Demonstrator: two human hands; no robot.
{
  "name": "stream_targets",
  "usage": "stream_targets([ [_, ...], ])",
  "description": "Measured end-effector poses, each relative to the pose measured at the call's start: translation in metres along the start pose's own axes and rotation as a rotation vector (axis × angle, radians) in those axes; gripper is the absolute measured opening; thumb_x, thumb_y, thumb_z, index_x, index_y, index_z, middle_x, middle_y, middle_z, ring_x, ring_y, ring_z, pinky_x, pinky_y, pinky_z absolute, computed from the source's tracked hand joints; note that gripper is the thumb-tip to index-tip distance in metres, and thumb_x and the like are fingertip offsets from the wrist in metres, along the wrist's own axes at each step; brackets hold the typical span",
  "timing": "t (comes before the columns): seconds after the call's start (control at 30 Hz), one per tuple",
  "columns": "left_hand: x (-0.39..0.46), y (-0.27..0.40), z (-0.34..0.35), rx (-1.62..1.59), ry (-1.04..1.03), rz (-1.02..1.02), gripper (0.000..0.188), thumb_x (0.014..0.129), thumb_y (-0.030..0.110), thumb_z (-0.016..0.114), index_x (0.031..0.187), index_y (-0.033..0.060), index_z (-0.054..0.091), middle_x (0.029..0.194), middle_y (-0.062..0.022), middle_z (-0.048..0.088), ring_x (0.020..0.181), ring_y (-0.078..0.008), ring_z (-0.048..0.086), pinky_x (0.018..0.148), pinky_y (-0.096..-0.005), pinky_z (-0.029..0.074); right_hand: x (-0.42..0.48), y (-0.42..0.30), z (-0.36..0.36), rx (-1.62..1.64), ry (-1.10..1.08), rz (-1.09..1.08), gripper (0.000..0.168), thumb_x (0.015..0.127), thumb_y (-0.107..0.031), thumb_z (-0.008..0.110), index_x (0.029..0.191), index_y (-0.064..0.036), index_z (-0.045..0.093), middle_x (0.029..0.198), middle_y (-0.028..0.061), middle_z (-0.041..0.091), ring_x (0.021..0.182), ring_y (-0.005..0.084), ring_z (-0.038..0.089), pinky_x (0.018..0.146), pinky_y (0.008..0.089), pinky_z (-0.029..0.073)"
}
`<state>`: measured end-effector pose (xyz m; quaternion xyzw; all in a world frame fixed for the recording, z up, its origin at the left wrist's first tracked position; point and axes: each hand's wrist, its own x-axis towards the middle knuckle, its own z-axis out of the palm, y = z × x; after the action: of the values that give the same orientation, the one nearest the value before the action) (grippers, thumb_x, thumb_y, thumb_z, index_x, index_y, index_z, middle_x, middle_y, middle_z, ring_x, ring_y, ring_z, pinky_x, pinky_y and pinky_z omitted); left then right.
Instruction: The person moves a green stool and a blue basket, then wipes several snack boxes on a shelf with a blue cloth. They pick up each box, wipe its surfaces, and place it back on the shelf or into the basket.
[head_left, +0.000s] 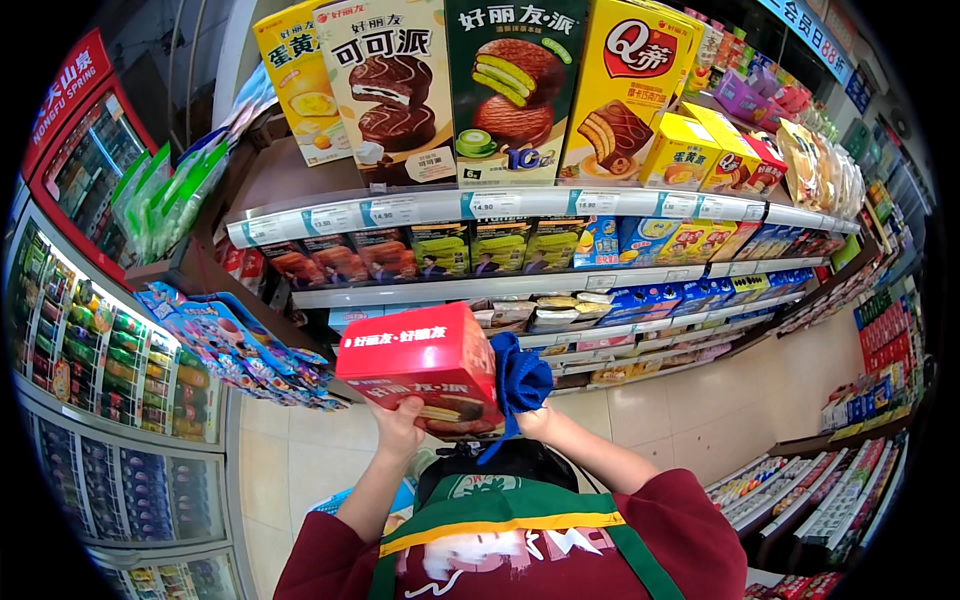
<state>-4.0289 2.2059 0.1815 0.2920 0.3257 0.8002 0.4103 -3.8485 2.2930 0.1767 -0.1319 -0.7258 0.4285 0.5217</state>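
A red snack-pie carton is tilted in front of my chest, its top facing up. My left hand grips it from the lower left, thumb across the front face. At the carton's right side a crumpled blue cloth presses against the cardboard, held in my right hand. Most of the right fingers are hidden behind the cloth. Beyond the carton, the shelf's top level bears a cream pie box, a dark green pie box and yellow boxes.
Price tags line the white shelf edge, with rows of smaller boxes below. Blue snack packets hang at the shelf's left end. Glass-door drink coolers stand on the left, low display racks on the right. The floor is tiled.
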Motion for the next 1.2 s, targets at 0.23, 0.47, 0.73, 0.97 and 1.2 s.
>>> stream_targets([
  [0.23, 0.014, 0.013, 0.009, -0.042, 0.051, 0.05, 0.079, 0.077, 0.029, 0.079, 0.136, 0.0116, 0.029, 0.12, -0.008, 0.052, 0.108, -0.0216, 0.056, 0.091, -0.0379, 0.05, -0.005, -0.007, -0.01, 0.04, -0.02, 0.088, 0.014, 0.074, -0.011, 0.064, 0.08, -0.002, 0.055, 0.085, 0.0146, 0.056, 0.078, 0.0348, 0.053, 0.075, 0.0392, 0.045],
  [0.47, 0.028, 0.032, 0.036, -0.024, 0.194, 0.085, 0.064, 0.082, 0.027, 0.074, 0.131, 0.0089, 0.036, 0.121, -0.0077, 0.052, 0.11, -0.022, 0.055, 0.093, -0.04, 0.048, 0.003, -0.017, -0.014, -0.116, 0.007, -0.02, 0.026, 0.067, -0.009, 0.075, 0.084, -0.002, 0.056, 0.093, 0.017, 0.055, 0.084, 0.0385, 0.054, 0.084, 0.0413, 0.044],
  [0.73, 0.034, 0.048, 0.062, -0.168, 0.139, -0.117, 0.06, 0.094, 0.05, 0.047, 0.134, 0.0055, 0.041, 0.131, -0.0132, 0.052, 0.115, -0.0276, 0.055, 0.101, -0.0434, 0.044, -0.014, -0.011, -0.02, 0.304, 0.179, 0.501, 0.049, 0.088, -0.01, 0.064, 0.131, -0.002, 0.042, 0.118, 0.0059, 0.055, 0.107, 0.0148, 0.053, 0.094, 0.0328, 0.044],
  [0.97, 0.015, 0.013, 0.02, -0.271, -0.111, -0.165, 0.079, 0.089, 0.064, 0.043, 0.141, 0.0054, 0.033, 0.139, -0.0155, 0.044, 0.127, -0.0311, 0.045, 0.105, -0.0462, 0.039, -0.02, -0.032, -0.023, 0.401, 0.072, 0.637, 0.043, 0.091, -0.015, 0.06, 0.129, -0.001, 0.044, 0.119, 0.0086, 0.054, 0.108, 0.0155, 0.052, 0.094, 0.0351, 0.044],
  [1.2, 0.018, 0.01, 0.032, -0.38, -0.005, -0.21, 0.079, 0.088, 0.062, 0.047, 0.142, 0.005, 0.032, 0.141, -0.0174, 0.042, 0.127, -0.0333, 0.045, 0.105, -0.0489, 0.038, 0.016, -0.048, -0.025, -0.381, -0.331, -0.146, 0.032, 0.077, -0.017, 0.066, 0.106, -0.003, 0.062, 0.124, 0.0227, 0.051, 0.121, 0.0441, 0.045, 0.102, 0.0517, 0.035],
])
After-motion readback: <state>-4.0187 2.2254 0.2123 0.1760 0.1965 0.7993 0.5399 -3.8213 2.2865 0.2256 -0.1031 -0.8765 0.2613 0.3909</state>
